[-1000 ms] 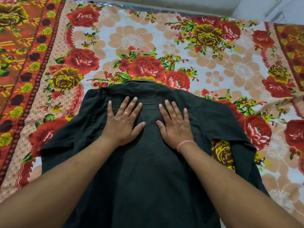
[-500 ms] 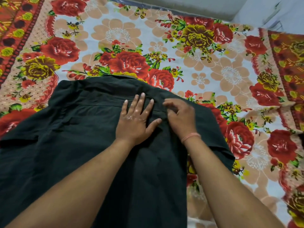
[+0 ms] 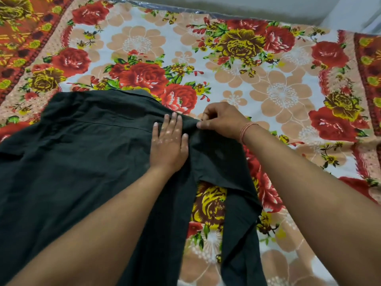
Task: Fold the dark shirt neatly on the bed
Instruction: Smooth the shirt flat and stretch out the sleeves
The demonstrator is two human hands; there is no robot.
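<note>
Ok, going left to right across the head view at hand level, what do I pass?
The dark shirt → left hand pressing flat on it → right hand pinching its shoulder edge → pink wrist thread → floral bedsheet.

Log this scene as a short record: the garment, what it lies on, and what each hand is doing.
garment: dark shirt, spread out, collar at the far edge
surface: floral bedsheet
left hand: flat, fingers straight, pressing the shirt
right hand: fingers curled, pinching the shirt's shoulder edge
right wrist: pink thread band
</note>
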